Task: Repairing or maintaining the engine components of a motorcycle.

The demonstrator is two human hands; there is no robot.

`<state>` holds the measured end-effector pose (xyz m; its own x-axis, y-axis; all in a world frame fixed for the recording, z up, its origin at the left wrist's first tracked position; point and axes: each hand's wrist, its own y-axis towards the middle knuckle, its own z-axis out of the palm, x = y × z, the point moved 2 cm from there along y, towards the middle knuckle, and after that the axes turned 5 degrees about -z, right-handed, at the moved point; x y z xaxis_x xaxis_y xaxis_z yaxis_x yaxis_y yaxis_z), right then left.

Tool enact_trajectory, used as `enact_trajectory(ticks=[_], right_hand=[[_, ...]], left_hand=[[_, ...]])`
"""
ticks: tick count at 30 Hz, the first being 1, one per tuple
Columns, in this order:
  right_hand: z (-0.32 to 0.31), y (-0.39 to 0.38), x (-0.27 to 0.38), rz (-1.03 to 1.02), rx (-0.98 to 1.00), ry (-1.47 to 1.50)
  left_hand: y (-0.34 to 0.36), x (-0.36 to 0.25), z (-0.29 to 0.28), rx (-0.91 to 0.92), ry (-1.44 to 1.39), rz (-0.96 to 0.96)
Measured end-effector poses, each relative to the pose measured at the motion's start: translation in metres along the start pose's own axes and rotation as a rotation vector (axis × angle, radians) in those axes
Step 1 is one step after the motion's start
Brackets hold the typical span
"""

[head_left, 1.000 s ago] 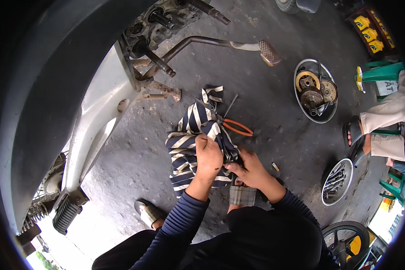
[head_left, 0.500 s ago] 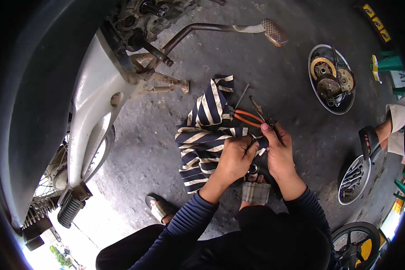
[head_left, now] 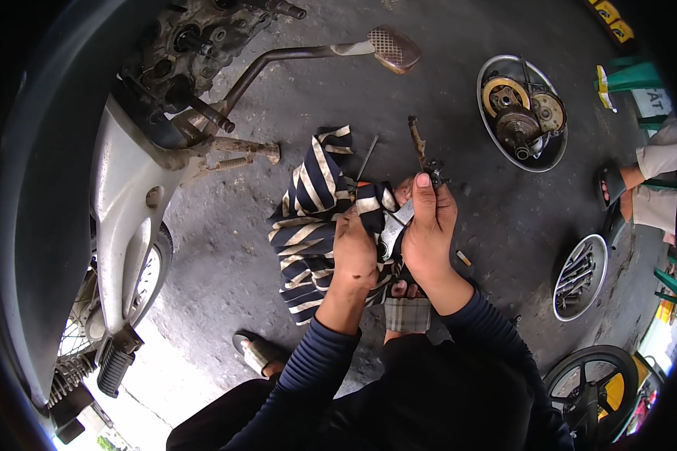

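My left hand (head_left: 357, 248) is closed on the navy-and-white striped cloth (head_left: 305, 233), bunched over the floor near my feet. My right hand (head_left: 429, 233) grips a metal part (head_left: 396, 225) with a silvery arm, a rusty narrow end and a dark fitting, thumb pressed along it; the cloth touches it between my hands. A thin rod (head_left: 368, 158), perhaps a screwdriver, lies beyond the cloth. Orange-handled pliers beside it are mostly hidden.
A motorbike's pale frame (head_left: 120, 195), open engine (head_left: 203, 60) and pedal (head_left: 393, 52) fill the left. On the right: a basin (head_left: 479, 98) of gear parts, bowl (head_left: 557, 301) of tools, green stool (head_left: 632, 74), another person's sandalled foot (head_left: 609, 184), wheel (head_left: 560, 383).
The metal part has come out of the cloth, its rusty end now upright above my right hand. My left hand stays on the cloth; the pliers have become mostly hidden.
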<state>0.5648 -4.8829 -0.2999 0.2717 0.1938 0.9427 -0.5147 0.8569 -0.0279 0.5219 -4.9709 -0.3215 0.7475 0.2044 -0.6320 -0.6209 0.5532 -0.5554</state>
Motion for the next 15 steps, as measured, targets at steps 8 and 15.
enact_trajectory(ticks=[8, 15], right_hand=[[-0.010, 0.005, -0.001, 0.209, -0.012, 0.173], [-0.022, 0.012, 0.015, 0.405, 0.309, 0.075]], left_hand=[[-0.022, 0.008, -0.006, -0.011, -0.041, -0.129], [-0.016, -0.009, -0.030, 0.305, -0.315, -0.718]])
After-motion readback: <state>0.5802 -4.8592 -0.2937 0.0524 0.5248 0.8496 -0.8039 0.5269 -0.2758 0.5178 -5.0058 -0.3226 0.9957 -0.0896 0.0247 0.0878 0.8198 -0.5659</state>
